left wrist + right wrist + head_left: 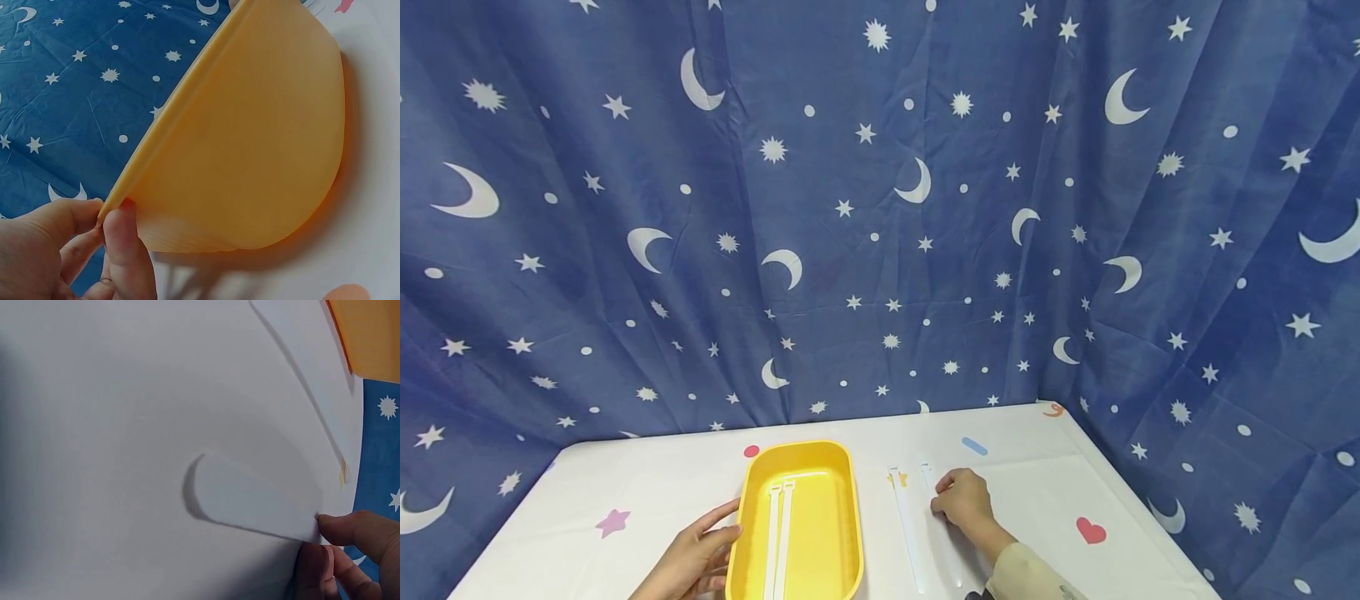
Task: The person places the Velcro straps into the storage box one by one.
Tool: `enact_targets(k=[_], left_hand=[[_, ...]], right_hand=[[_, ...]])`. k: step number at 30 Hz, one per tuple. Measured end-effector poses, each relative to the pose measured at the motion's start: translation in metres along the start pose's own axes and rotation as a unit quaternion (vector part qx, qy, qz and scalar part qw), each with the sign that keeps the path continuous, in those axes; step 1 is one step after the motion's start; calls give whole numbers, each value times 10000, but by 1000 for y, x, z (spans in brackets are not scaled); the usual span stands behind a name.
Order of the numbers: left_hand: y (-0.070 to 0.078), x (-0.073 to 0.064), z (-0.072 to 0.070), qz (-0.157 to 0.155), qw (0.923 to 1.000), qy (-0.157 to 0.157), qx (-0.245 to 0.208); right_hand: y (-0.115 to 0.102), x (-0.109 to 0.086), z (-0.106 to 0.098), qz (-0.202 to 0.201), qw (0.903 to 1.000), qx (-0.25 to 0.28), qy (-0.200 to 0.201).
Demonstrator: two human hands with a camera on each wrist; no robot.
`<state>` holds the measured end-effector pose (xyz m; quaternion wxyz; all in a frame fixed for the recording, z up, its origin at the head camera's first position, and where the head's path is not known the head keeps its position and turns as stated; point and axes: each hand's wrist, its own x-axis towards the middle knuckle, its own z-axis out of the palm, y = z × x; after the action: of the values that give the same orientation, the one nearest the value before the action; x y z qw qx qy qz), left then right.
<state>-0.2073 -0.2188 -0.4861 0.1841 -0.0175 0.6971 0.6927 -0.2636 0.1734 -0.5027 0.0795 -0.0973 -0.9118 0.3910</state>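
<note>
My left hand [688, 557] pinches the side rim of a yellow plastic box [820, 546] between thumb and fingers, as the left wrist view shows close up. Inside the box two long white straps [772, 537] with slotted heads lie side by side. To the right of the box, another white strap [907, 533] lies lengthwise on the table. My right hand [966, 502] pinches the edge of a further white strap [256, 497] between thumb and fingers. Its rounded end points away from the hand in the right wrist view, with a shadow along that end.
A white tablecloth [1045, 500] with printed shapes, such as a purple star [613, 522] and a red heart [1091, 530], covers the table. A blue curtain [850, 233] with moons and stars hangs behind it and along both sides.
</note>
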Motion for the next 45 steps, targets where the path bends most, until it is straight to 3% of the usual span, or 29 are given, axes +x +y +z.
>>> enact_targets(k=[15,37,45], left_hand=[[0,1,-1,-41,10000,-26,-71],[1,0,-1,-76,9999,60,102],[0,0,-1,-60,9999,94,92]], right_hand=[[0,3,-1,219,9994,161,-219],[4,11,-3,129,9964,378,-749],[2,14,-11,611,9878,860,-1144]])
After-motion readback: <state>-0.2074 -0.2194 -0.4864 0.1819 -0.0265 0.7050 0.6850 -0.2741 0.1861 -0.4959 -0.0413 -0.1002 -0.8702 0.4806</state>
